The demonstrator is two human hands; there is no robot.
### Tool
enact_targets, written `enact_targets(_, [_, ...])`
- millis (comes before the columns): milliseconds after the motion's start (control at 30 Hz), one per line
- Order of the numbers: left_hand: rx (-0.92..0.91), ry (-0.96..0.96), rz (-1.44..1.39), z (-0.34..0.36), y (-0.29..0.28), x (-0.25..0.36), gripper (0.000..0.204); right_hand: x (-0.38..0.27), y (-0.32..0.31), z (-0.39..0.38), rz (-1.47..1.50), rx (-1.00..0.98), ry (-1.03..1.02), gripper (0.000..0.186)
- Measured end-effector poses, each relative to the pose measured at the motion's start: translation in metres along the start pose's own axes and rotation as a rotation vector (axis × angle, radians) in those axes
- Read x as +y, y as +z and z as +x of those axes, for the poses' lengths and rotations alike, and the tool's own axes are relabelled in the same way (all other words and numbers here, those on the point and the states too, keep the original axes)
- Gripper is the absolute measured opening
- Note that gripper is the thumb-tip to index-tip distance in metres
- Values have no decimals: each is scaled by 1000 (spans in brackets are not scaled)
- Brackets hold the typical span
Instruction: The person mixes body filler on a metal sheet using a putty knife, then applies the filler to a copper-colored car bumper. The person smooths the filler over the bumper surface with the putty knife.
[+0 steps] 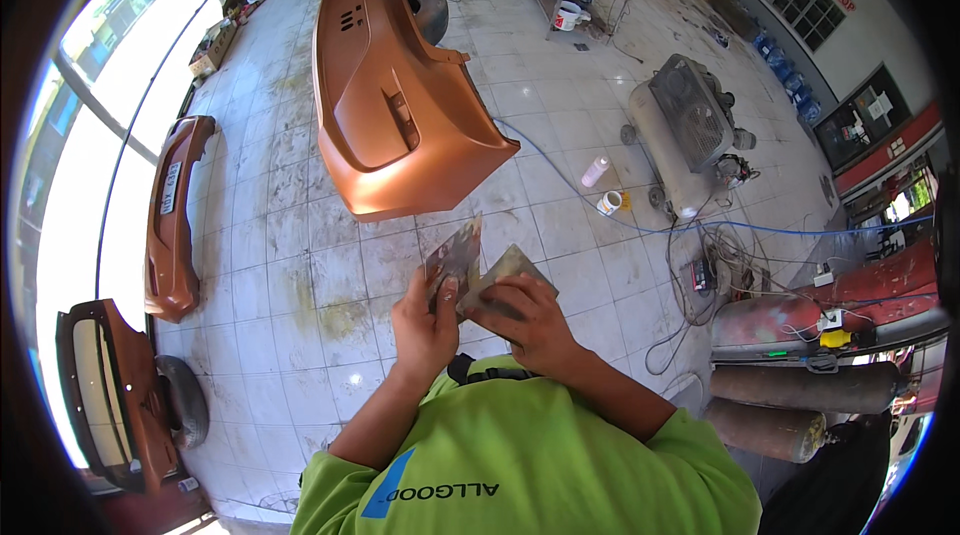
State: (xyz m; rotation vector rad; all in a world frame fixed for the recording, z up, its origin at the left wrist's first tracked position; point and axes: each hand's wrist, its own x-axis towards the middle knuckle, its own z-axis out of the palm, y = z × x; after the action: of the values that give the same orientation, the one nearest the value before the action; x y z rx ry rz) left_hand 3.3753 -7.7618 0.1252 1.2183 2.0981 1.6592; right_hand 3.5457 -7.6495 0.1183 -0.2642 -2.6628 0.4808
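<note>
Left hand [428, 320]: thumb on the face of a thin grey plate [457, 257], pinching it against the fingers, probably to steady it.
Right hand [528, 313]: fingers curled close together over a second plate [514, 263]; thumb position, cannot tell.
Plate position: both before the chest, near edges together, likely so one can meet the other; contact unclear.
Orange bumper [370, 150]: ahead of the hands; tire [430, 13] at its far end, perhaps a prop.

The big bumper [400, 125] is in front of the left hand [430, 327]. Another bumper [175, 235] is further left. A bottle [595, 172] and a tub [610, 203] are on the floor [262, 275], left of the air pump [688, 115].
</note>
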Motion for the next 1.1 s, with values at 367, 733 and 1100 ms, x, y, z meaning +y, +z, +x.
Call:
enact_targets(367, [65, 45, -102, 19, 0, 11, 22, 14, 6, 12, 50, 98, -6, 75])
enact_targets(733, [26, 3, -87, 24, -8, 8, 27, 15, 12, 26, 44, 136, -55, 62])
enact_targets(1100, [197, -471, -1110, 35, 0, -10, 34, 18, 25, 44, 342, 348, -149, 64])
